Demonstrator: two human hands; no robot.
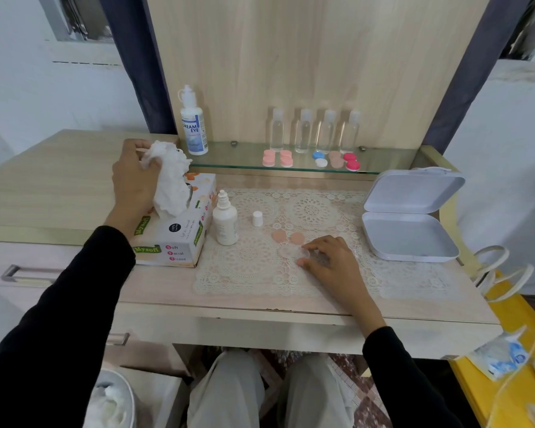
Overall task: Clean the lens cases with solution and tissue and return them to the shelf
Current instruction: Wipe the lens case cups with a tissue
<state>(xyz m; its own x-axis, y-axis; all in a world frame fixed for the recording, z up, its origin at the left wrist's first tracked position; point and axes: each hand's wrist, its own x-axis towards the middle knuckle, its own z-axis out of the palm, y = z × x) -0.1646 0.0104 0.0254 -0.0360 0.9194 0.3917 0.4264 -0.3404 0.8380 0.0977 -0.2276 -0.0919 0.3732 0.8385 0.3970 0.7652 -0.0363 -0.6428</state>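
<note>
Between pinching left fingers point(135, 145) hangs a tissue point(170, 177), likely meant to wipe the case point(291, 251) held by curled right fingertips point(301, 262).

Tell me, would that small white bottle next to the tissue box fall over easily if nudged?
Probably yes: the small white bottle is tall with a narrow base, so a sideways knock would likely topple it. Its cap stands off beside it, so it might spill. Being small and seemingly plastic, it looks light.
</note>
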